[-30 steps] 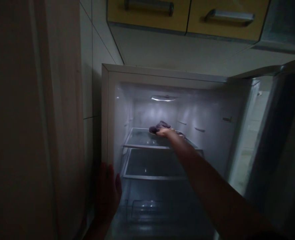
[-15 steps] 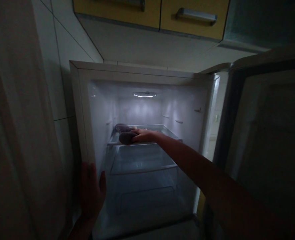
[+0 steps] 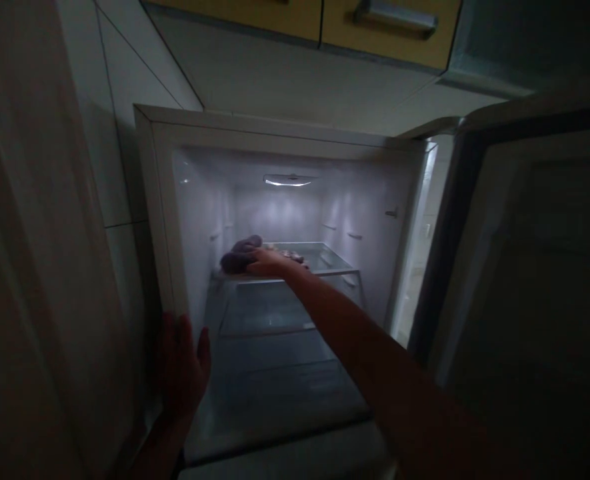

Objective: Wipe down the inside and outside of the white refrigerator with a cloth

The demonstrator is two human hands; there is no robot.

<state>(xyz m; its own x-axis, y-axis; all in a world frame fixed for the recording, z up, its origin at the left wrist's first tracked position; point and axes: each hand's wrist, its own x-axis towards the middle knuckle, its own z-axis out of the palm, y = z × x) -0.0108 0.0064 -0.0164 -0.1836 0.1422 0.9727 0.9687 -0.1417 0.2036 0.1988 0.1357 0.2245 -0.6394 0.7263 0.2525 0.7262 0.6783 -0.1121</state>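
Note:
An open fridge stands in a dim kitchen, lit inside by a lamp at its ceiling. My right hand reaches deep in and presses a purple cloth onto the left end of the top glass shelf, fingers closed over it. My left hand rests flat with fingers spread against the fridge's left front edge, low down. Below the top shelf a second glass shelf shows bare.
The fridge door swings open on the right. Yellow cupboards with metal handles hang above. A tiled wall and a pale panel close in the left side.
My right hand has slid the cloth from the middle of the top shelf to its left end. The view has shifted right and down; my left hand stays on the fridge edge.

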